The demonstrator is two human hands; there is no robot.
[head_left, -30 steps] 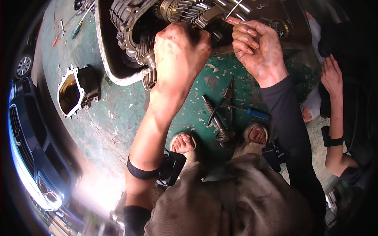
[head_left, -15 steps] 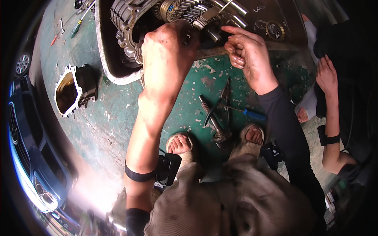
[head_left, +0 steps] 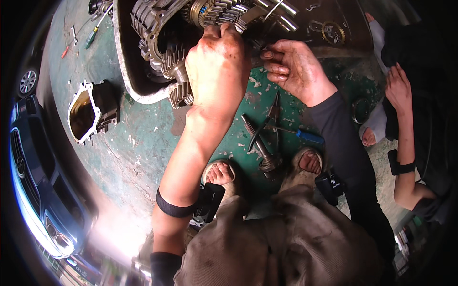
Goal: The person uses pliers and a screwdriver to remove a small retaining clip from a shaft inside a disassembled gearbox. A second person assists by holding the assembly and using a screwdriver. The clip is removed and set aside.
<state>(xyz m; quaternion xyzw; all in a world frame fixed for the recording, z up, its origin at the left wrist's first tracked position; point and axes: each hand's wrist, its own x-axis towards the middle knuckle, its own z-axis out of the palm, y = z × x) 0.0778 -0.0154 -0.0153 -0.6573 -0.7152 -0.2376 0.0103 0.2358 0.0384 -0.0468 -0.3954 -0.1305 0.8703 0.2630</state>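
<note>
My left hand (head_left: pixel 218 69) is closed in a fist over the near edge of a metal tray (head_left: pixel 153 98). Whatever its fingers hold is hidden beneath it. Beside its wrist, a gear shaft (head_left: pixel 175 71) with slanted teeth leans over the tray rim. To the right, my right hand (head_left: pixel 301 71) is turned palm up, its greasy fingers curled in and its fingertips close to the left hand. What they pinch, if anything, cannot be made out. Behind both hands lie a gearbox housing (head_left: pixel 151 40) and a row of gears (head_left: pixel 224 15) in the tray.
Pliers (head_left: pixel 273 114), a blue-handled screwdriver (head_left: pixel 309 137) and a splined shaft (head_left: pixel 260 143) lie between my feet. A gearbox cover (head_left: pixel 98 112) stands at left, with another screwdriver (head_left: pixel 91 37) beyond. Another person's hand (head_left: pixel 398 90) is at right; a parked car (head_left: pixel 40 171) is at far left.
My left hand has shifted right and slightly nearer, uncovering the gear shaft at the rim. My right hand has moved left, and its outstretched forefinger has curled in.
</note>
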